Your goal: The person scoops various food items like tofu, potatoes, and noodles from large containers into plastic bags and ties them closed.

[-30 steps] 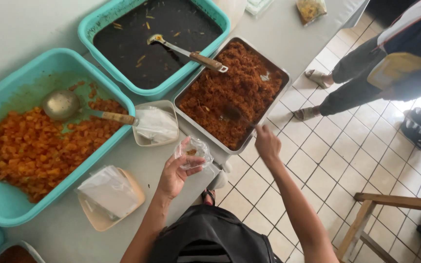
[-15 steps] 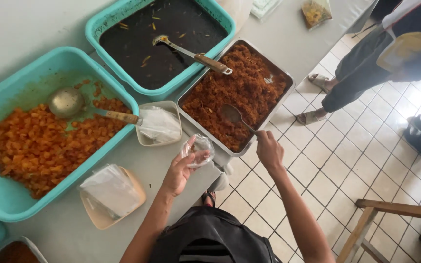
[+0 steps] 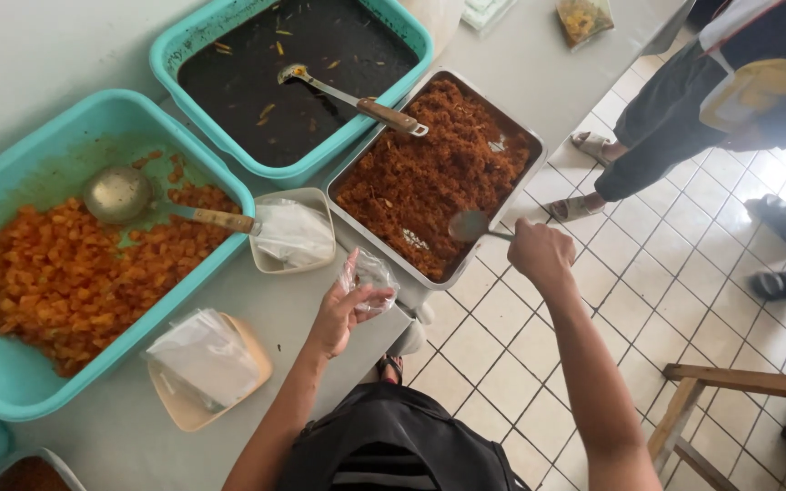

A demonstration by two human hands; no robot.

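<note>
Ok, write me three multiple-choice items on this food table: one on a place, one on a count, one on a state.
1. Where is the spoon in the right hand?
A. Over the metal tray's near edge
B. In the dark liquid
C. On the floor

2. How many turquoise tubs show fully?
A. One
B. Two
C. Four

3. The clear plastic bag in the left hand is:
A. Tied shut
B. Lying flat on the table
C. Held up in the fingers

Key: 1 A, its bowl hangs over the metal tray of brown shredded food. 2 B, the orange-food tub and the dark-liquid tub. 3 C, fingers grip it above the table.
</note>
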